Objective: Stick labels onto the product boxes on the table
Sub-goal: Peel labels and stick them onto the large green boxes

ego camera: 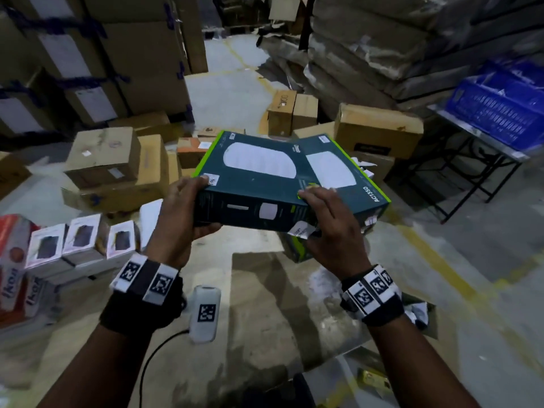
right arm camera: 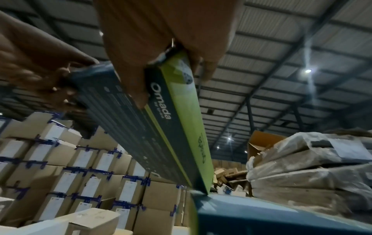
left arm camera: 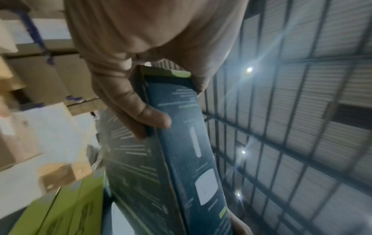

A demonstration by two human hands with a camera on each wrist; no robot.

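Clamping teal product box (ego camera: 259, 184), left hand (ego camera: 179, 213) grip curled round corner, right hand (ego camera: 329, 225) likewise

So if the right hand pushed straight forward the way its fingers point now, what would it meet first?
Probably the second teal box lying just beyond the held teal box that the right hand grips; depth between them is unclear.

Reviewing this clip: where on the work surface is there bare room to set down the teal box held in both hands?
The surface is bare between the white scanner and the right hand, below the held teal box. Crowded: small white boxes at left, a second teal box and crumpled paper at right.
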